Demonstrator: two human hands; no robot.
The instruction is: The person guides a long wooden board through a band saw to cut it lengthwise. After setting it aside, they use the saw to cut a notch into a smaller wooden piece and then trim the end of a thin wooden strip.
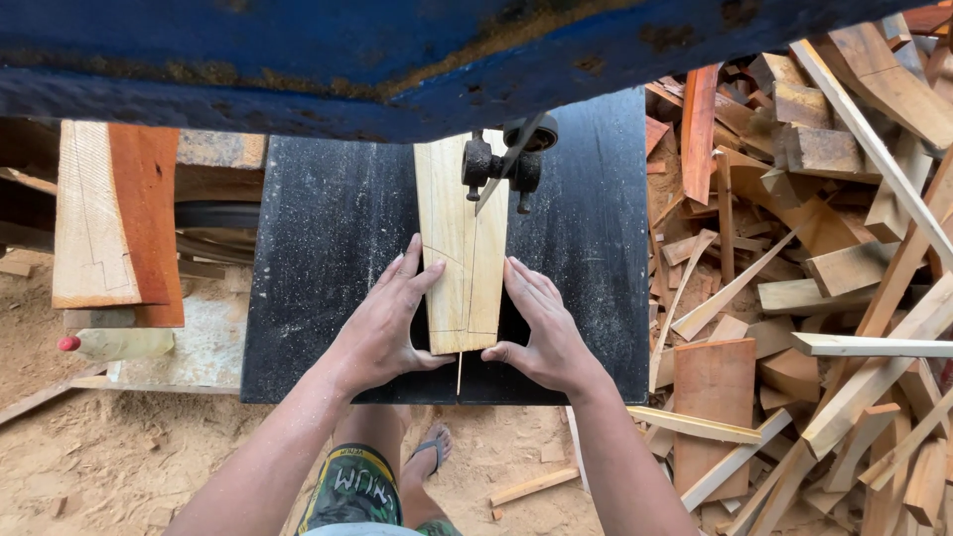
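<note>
2 hands steady a pale, tapered wooden board (460,248) on the black, sawdust-speckled bench (328,258).

The left hand (389,316) lies flat with fingers spread against the board's left edge; the right hand (541,323) presses its right edge, thumb hooked at the near end. The board runs between them up to the black metal blade guide (506,164). Offcuts (804,278) are heaped to the right.
</note>
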